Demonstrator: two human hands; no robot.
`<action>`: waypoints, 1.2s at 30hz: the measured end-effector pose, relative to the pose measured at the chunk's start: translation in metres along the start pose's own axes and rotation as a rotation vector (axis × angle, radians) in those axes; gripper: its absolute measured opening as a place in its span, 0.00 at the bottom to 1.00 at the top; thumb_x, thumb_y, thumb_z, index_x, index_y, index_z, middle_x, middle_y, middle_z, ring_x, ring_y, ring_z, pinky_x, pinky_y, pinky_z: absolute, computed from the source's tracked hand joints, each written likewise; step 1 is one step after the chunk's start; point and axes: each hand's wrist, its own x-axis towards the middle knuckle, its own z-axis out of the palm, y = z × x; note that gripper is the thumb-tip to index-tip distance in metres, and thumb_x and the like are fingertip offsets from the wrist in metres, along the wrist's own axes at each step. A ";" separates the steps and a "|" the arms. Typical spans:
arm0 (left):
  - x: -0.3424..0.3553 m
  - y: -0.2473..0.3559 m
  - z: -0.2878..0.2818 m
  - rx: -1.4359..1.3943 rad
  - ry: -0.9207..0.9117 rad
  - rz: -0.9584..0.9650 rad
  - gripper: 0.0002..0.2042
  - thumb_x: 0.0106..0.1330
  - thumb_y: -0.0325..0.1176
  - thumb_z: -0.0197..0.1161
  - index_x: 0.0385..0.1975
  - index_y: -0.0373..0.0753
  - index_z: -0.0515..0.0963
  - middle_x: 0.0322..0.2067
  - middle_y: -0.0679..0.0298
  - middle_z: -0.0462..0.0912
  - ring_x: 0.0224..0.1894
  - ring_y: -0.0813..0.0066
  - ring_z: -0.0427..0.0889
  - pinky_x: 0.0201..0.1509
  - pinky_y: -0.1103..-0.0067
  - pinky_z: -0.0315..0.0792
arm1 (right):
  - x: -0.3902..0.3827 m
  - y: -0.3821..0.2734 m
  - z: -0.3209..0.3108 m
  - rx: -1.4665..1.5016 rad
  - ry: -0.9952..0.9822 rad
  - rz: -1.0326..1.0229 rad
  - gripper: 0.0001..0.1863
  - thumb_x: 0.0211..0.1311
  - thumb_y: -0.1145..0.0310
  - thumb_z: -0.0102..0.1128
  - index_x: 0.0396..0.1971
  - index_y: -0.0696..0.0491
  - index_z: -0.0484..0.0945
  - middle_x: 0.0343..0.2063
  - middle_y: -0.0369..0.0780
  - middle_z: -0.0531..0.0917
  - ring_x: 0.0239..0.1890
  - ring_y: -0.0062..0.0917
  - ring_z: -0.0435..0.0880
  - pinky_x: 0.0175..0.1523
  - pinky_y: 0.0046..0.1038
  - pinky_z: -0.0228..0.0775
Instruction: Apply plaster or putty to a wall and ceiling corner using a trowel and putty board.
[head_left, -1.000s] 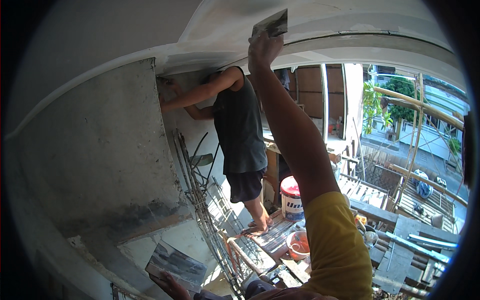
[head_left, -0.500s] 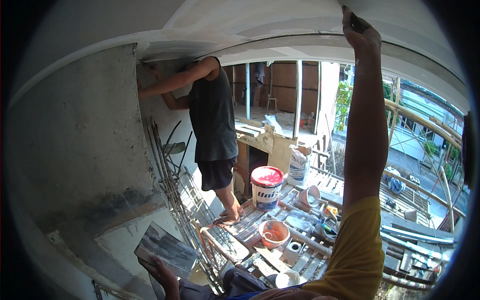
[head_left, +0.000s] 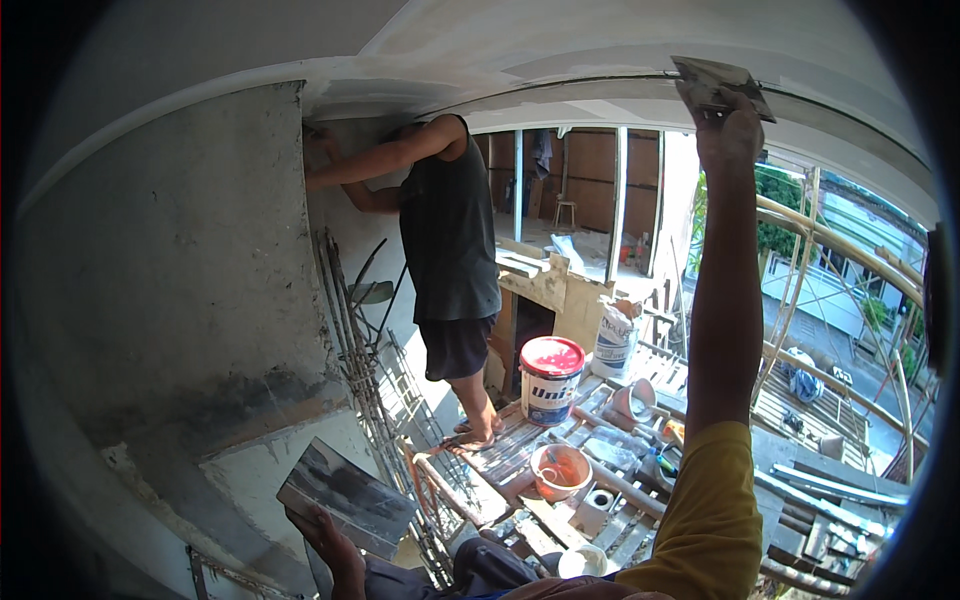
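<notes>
My right arm reaches up to the ceiling (head_left: 560,40), and my right hand (head_left: 730,138) grips a wide metal putty blade (head_left: 698,82). The blade's flat face lies over the long dark groove in the ceiling; whether it touches cannot be told. Low on the left, my left hand (head_left: 338,548) holds a rectangular metal plate (head_left: 350,497) by its near-left edge. Grey smears, seemingly of filler, cover the plate's upper face. Pale patches of smoothed filler show on the ceiling along the groove.
Another person (head_left: 447,230) stands barefoot on the slatted platform, working at the wall's top. On the platform are a red-lidded bucket (head_left: 551,385), a white sack (head_left: 614,345), an orange bucket (head_left: 560,472) and a white tub (head_left: 583,562). Bamboo poles (head_left: 850,240) edge the right side.
My right hand has come down and back over the groove, and the putty blade has turned from edge-on to showing its flat face. My left hand still holds the plate at a similar tilt.
</notes>
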 end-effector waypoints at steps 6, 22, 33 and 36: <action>0.018 -0.003 -0.016 0.049 0.073 0.023 0.35 0.68 0.47 0.46 0.67 0.32 0.41 0.63 0.39 0.49 0.64 0.48 0.57 0.65 0.62 0.55 | -0.004 0.209 0.015 -0.117 -0.001 0.242 0.14 0.56 0.78 0.48 0.43 0.66 0.66 0.34 0.47 0.75 0.37 0.37 0.82 0.36 0.35 0.82; -0.020 -0.103 -0.215 1.723 0.217 -0.184 0.30 0.68 0.41 0.46 0.65 0.32 0.49 0.67 0.42 0.43 0.66 0.34 0.40 0.68 0.53 0.42 | -0.054 0.434 0.145 -0.333 0.057 0.086 0.18 0.52 0.77 0.53 0.45 0.64 0.68 0.42 0.48 0.70 0.41 0.37 0.77 0.39 0.35 0.75; 0.016 -0.018 -0.107 0.370 0.523 -0.121 0.34 0.68 0.41 0.49 0.67 0.37 0.39 0.68 0.46 0.40 0.66 0.45 0.48 0.67 0.58 0.48 | 0.042 0.329 0.069 0.663 -0.042 0.617 0.18 0.61 0.82 0.36 0.51 0.68 0.58 0.52 0.55 0.67 0.53 0.52 0.70 0.57 0.58 0.68; 0.011 0.021 -0.079 0.197 0.482 -0.192 0.36 0.69 0.39 0.51 0.68 0.40 0.34 0.69 0.49 0.38 0.66 0.52 0.53 0.66 0.62 0.53 | 0.039 0.280 0.074 0.661 -0.055 0.605 0.18 0.62 0.82 0.35 0.52 0.71 0.56 0.53 0.58 0.66 0.55 0.54 0.68 0.59 0.55 0.67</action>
